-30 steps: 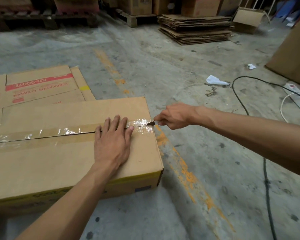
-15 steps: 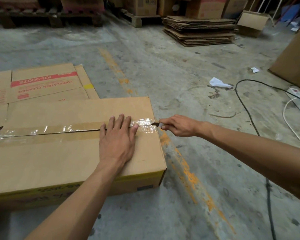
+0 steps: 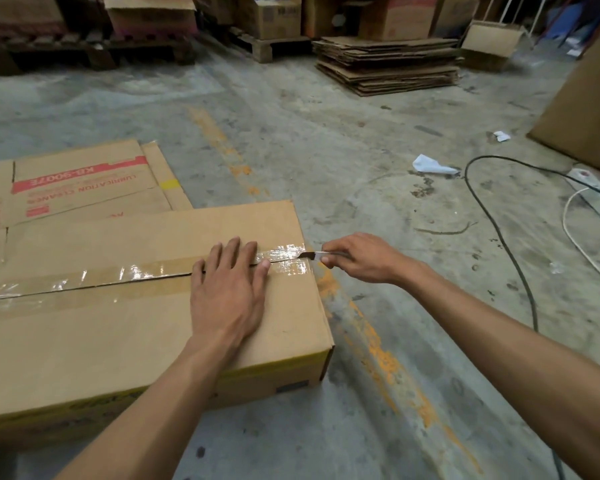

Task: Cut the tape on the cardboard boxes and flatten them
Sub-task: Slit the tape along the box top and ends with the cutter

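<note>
Left hand (image 3: 229, 292) flat on top of the cardboard box (image 3: 118, 327), fingers straight and close together, pressing down across the taped seam near the box's right edge. Right hand (image 3: 361, 259) just off that right edge, fingers curled tight round a small knife (image 3: 312, 255), blade tip touching the shiny tape (image 3: 284, 261) right at the end of the seam. Box sitting on the concrete floor (image 3: 361, 168), partly over a flattened printed carton (image 3: 80, 181) at its far left, with a black cable (image 3: 499, 233) looping well off to the right and a stack of flattened cardboard (image 3: 388, 64) far behind.
</note>
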The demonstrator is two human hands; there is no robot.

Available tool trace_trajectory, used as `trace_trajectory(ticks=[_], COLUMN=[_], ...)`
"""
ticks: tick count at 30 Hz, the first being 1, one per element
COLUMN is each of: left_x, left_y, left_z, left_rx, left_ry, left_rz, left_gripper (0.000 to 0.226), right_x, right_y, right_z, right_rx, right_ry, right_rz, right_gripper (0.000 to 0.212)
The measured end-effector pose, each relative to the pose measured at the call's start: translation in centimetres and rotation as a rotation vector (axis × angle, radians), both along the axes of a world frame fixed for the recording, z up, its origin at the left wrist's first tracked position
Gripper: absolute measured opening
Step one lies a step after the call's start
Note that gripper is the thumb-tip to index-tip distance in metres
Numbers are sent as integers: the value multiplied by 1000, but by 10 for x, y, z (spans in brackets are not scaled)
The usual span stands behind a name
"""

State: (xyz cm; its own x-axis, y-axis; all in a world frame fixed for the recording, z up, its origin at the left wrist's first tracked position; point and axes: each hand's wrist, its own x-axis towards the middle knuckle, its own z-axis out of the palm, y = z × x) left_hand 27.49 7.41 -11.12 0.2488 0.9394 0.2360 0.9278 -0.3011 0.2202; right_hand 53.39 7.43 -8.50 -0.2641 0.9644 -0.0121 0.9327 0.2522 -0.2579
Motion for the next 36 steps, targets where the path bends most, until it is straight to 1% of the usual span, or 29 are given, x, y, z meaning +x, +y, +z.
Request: trace_trajectory(ticks=[3, 5, 7, 10, 12, 14, 15, 16, 18, 19, 22, 24, 27, 29, 31, 34, 36], left_x=[1, -1, -5, -12, -15, -16, -15, -12, -5, 0, 13, 22, 35, 44, 48, 44, 42], left_y=[1, 2, 7, 19, 27, 34, 37, 40, 50, 57, 77, 94, 120, 134, 143, 149, 151], left_z=[3, 8, 13, 22, 25, 26, 25, 25, 24, 25, 26, 27, 23, 23, 23, 17, 12], left_rx=[20, 14, -12, -32, -34, -18, -6, -4, -33, -53, -113, -177, -237, -235, -219, -160, -129], left_ry=[23, 52, 101, 208, 271, 295, 282, 254, 184, 157, 139, 140, 121, 116, 61, -28, -41], left_rz=[-18, -38, -71, -105, -128, -153, -161, -162, -134, -122, -181, -220, -168, -162, -170, -189, -187], left_gripper=[57, 55, 56, 58, 59, 58, 56, 54, 48, 46, 45, 48, 55, 58, 57, 54, 55], right_x=[-1, 1, 3, 2, 9, 23, 29, 31, 24, 19, 9, 5, -3, -6, -6, -4, -3], right_y=[1, 2, 3, 1, 0, 2, 4, 4, 7, 9, 15, 16, 17, 19, 22, 24, 25], right_z=[12, 20, 22, 19, 16, 17, 17, 18, 12, 8, -4, -12, -23, -24, -24, -25, -26], right_rx=[43, 21, 32, 104, 178, 218, 166, 70, -100, -122, -85, -126, -173, -151, -118, -93, -92], right_ry=[-69, -40, -30, -73, -1, 214, 315, 387, 485, 534, 646, 709, 795, 865, 906, 890, 866], right_rz=[8, 33, 51, 47, -7, -103, -132, -132, -125, -154, -320, -410, -457, -500, -529, -512, -505], right_gripper=[29, 25, 25, 22, 21, 22, 22, 23, 24, 24, 25, 24, 21, 18, 16, 17, 17])
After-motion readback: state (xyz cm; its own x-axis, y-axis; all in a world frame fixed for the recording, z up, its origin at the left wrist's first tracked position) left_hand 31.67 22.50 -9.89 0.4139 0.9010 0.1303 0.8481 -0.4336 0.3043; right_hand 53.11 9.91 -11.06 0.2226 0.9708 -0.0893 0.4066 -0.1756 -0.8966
